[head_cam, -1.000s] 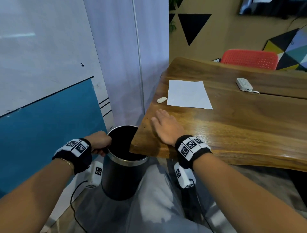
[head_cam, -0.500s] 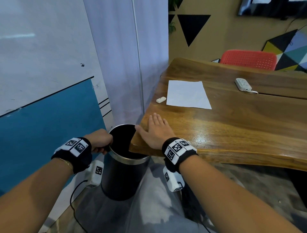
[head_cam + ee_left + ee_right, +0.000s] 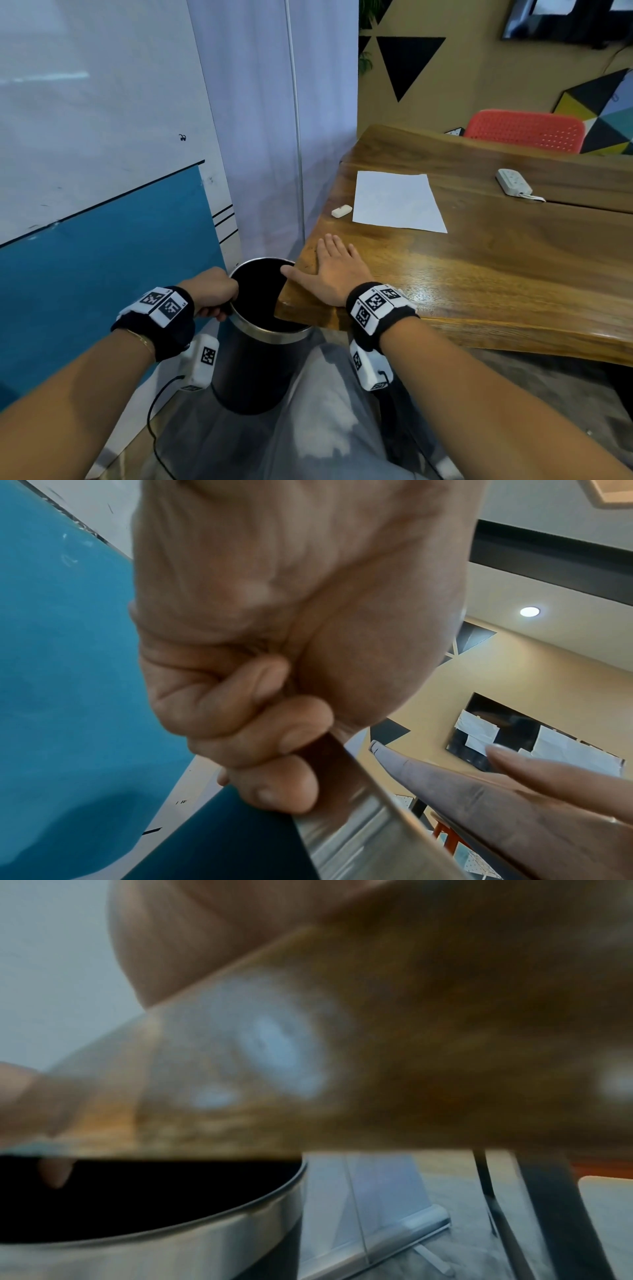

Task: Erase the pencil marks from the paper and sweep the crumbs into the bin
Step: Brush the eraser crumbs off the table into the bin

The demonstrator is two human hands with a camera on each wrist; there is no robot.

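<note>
A: What is on the table [image 3: 479, 274]?
B: White paper [image 3: 397, 202] and an eraser [image 3: 341, 211], upper middle; lots of bare wood on the right.
A: The hands?
B: Right hand [image 3: 334, 274] flat at the table corner; left hand [image 3: 210, 291] holds the bin [image 3: 253, 370] rim, lower middle.

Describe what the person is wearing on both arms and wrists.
Both forearms are bare, with no sleeves. The left wrist band and right wrist band are black, each topped with white plates printed with black square markers. Under each wrist hangs a white camera block, the left and the right, also bearing markers. A black cable trails from the left block. A thin gold bracelet sits on the left arm.
</note>
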